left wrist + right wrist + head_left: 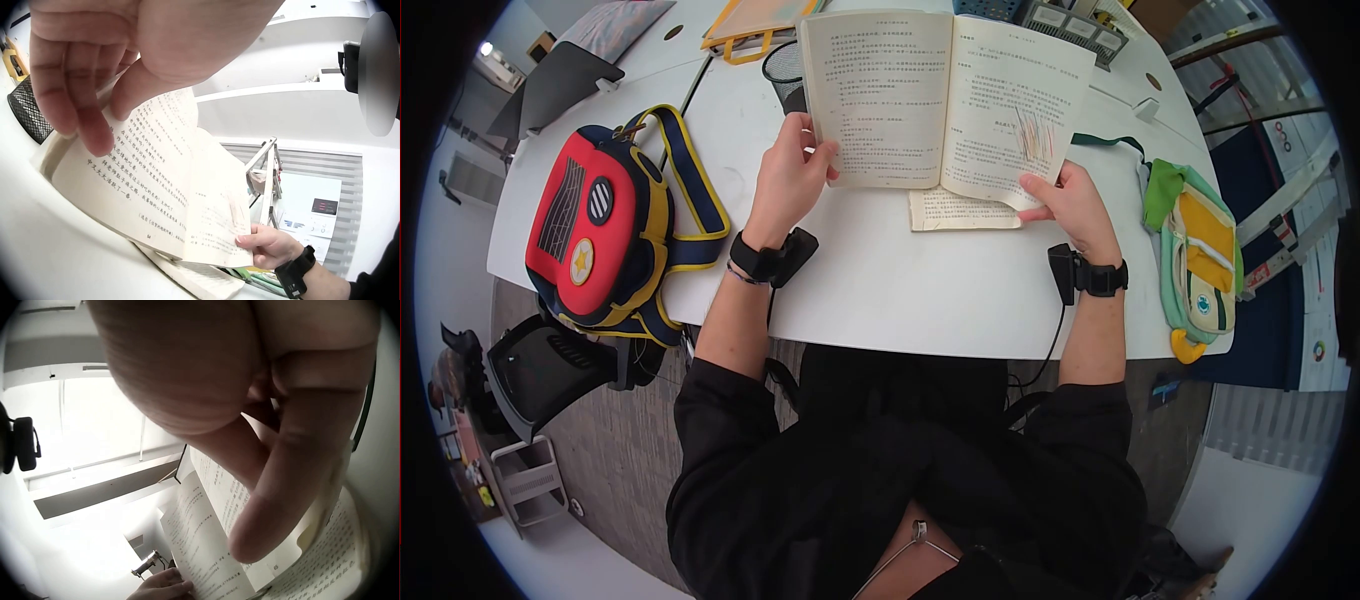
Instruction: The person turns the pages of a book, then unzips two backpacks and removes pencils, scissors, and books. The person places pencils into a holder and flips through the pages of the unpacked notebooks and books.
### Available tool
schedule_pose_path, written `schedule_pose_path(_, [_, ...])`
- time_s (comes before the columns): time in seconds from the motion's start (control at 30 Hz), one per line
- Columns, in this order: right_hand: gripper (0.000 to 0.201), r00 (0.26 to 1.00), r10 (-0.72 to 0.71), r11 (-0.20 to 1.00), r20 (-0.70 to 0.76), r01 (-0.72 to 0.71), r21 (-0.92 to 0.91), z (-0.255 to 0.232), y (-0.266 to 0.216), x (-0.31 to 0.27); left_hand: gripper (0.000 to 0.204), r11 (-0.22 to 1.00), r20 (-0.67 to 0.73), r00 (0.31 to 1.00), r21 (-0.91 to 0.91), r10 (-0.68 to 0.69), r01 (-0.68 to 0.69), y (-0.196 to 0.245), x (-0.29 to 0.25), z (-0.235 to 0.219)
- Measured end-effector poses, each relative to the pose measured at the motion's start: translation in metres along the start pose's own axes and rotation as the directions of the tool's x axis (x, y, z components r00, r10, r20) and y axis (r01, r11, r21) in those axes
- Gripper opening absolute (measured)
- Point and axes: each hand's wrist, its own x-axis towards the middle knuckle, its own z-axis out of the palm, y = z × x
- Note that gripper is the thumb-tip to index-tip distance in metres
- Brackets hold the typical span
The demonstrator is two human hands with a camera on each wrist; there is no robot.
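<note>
White paper book (885,110) pinched at its edges between each hand's (788,180) curled fingers.

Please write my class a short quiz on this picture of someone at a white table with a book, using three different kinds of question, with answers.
1. Multiple choice: What do the left hand and right hand both hold?
A) a black mesh holder
B) an open book with printed cream pages
C) a green and yellow fabric bag

2. True or false: A red backpack with navy and yellow straps lies on the person's left.

3. Fill in the missing word: Coloured scribbled lines mark the page on the side of the person's ____ hand.

Key: 1. B; 2. true; 3. right
</note>
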Motion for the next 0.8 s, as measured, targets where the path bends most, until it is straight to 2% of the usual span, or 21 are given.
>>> schedule_pose_path(0.07, [0.031, 0.999, -0.042, 0.996, 0.005, 0.041, 0.076, -0.0001, 0.0048, 0.0025, 0.021, 1.000, -0.004, 1.000, -0.004, -0.005, 0.005, 0.0008, 0.0000, 0.0000])
schedule_pose_path(0.8, [0.028, 0.995, -0.083, 0.996, 0.055, 0.081, 0.037, -0.0056, 0.0059, 0.0029, 0.026, 1.000, -0.001, 1.000, -0.007, -0.020, 0.020, 0.0001, 0.0004, 0.0001])
